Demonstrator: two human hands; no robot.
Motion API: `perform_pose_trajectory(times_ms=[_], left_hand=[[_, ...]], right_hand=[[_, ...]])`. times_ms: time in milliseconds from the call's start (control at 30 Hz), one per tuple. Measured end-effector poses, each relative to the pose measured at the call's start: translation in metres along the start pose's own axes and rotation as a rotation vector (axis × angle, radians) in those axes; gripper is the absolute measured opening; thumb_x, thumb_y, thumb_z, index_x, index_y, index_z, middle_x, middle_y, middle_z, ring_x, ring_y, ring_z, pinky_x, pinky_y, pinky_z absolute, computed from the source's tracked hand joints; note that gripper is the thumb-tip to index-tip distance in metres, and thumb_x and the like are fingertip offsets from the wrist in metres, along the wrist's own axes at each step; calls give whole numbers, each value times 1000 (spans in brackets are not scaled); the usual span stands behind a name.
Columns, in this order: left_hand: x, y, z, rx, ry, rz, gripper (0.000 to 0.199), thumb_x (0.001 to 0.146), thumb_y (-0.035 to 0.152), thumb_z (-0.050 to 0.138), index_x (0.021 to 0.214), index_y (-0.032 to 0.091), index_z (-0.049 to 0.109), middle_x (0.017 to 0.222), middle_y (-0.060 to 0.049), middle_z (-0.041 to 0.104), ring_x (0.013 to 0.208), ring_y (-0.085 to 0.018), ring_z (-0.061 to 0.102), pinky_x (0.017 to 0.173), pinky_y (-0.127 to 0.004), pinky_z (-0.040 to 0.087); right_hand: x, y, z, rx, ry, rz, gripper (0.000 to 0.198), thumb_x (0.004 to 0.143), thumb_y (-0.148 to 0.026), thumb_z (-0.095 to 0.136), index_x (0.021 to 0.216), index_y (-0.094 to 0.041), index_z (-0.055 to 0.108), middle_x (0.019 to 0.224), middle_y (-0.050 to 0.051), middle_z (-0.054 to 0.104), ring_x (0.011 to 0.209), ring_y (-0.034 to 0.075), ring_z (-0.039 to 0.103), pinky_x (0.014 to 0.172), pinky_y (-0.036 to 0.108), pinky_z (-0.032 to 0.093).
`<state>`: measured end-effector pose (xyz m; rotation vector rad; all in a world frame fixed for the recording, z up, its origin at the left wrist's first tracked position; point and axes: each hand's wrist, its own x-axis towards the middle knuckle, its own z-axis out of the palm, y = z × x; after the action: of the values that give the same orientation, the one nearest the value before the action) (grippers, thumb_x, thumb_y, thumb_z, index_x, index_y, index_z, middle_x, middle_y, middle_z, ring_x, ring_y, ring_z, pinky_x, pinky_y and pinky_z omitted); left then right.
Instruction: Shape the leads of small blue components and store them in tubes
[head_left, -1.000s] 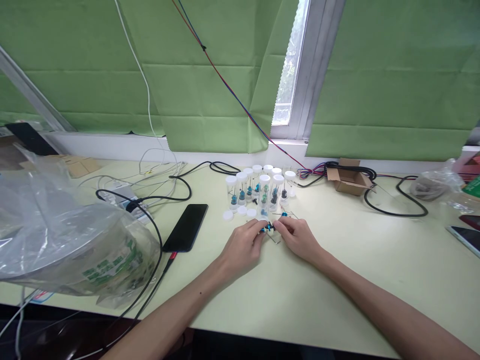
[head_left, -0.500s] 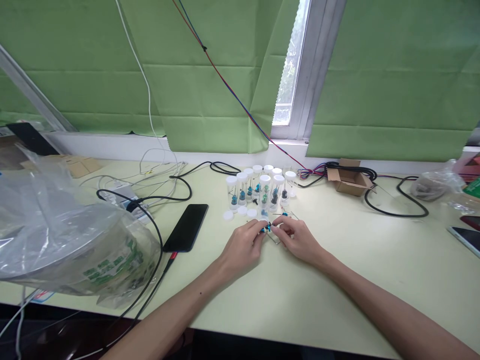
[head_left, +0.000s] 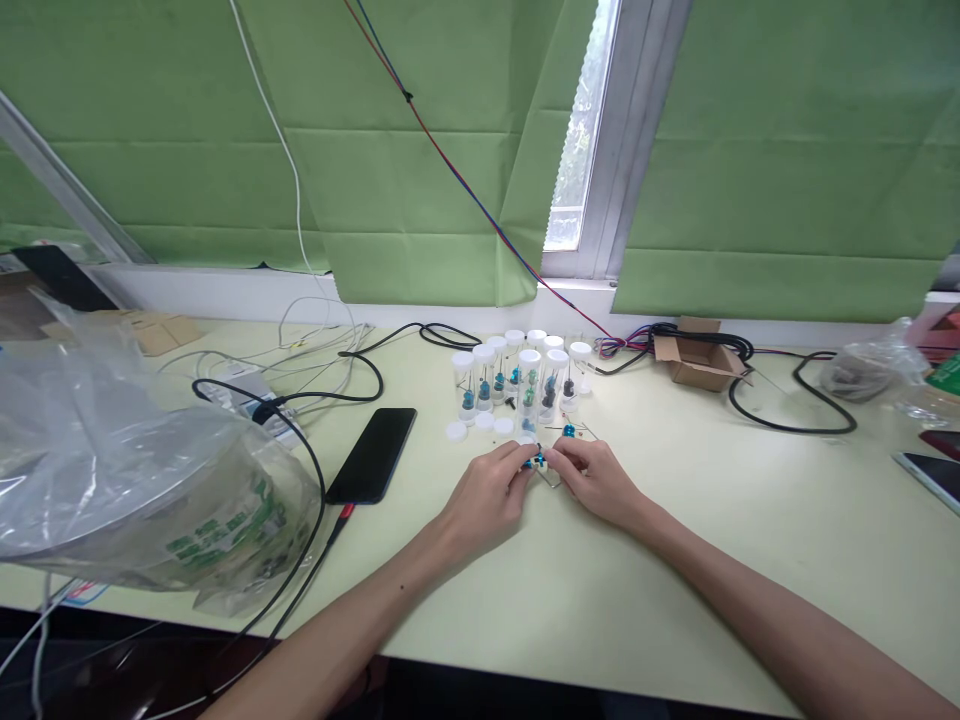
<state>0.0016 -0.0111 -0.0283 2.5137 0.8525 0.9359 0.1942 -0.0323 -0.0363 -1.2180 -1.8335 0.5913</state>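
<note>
A small blue and black part [head_left: 538, 461] sits between my two hands, low over the table. My left hand [head_left: 493, 490] pinches its left side between thumb and forefinger. From the other side, the fingertips of my right hand [head_left: 596, 478] close on the same part. Its exact kind is too small to make out. A second blue piece [head_left: 568, 431] with thin metal pins lies just beyond my right fingers. Right behind my hands stand several clear tubes [head_left: 529, 385] with white caps, holding blue, green and black parts. Loose white caps [head_left: 457, 431] lie to their left.
A black phone [head_left: 373, 456] with a plugged-in cable lies left of my hands. Farther left a large plastic bag [head_left: 150, 480] covers the table edge. Black cables [head_left: 360, 397] run behind the phone. A small open cardboard box [head_left: 701, 365] stands at the back right.
The fingers of my right hand have shifted slightly around the small part, and the part has turned a little. More of the blue piece beyond them shows.
</note>
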Motion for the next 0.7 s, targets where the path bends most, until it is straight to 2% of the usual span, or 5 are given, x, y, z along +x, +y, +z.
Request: perform_pose_trajectory(times_ms=[133, 500, 700], left_hand=[[0, 0, 0, -1, -6, 5, 26, 93, 11, 43, 112, 20, 60, 90, -5, 64, 77, -17, 58, 67, -29, 46], [0, 1, -1, -15, -39, 8, 28, 94, 11, 42, 114, 21, 59, 94, -5, 65, 82, -18, 60, 72, -30, 48], [0, 0, -1, -7, -2, 3, 27, 94, 12, 43, 114, 21, 59, 92, -5, 65, 80, -17, 60, 70, -30, 47]], right_hand=[[1, 2, 1, -51, 11, -14, 46, 98, -44, 43, 60, -19, 44, 53, -5, 35, 52, 11, 31, 50, 26, 28], [1, 5, 3, -65, 20, -18, 50, 99, -45, 38, 58, -19, 48, 51, -3, 42, 51, 11, 37, 54, 26, 32], [1, 1, 2, -71, 72, 3, 49, 99, -47, 39, 60, -19, 50, 50, -4, 41, 49, 11, 36, 53, 26, 33]])
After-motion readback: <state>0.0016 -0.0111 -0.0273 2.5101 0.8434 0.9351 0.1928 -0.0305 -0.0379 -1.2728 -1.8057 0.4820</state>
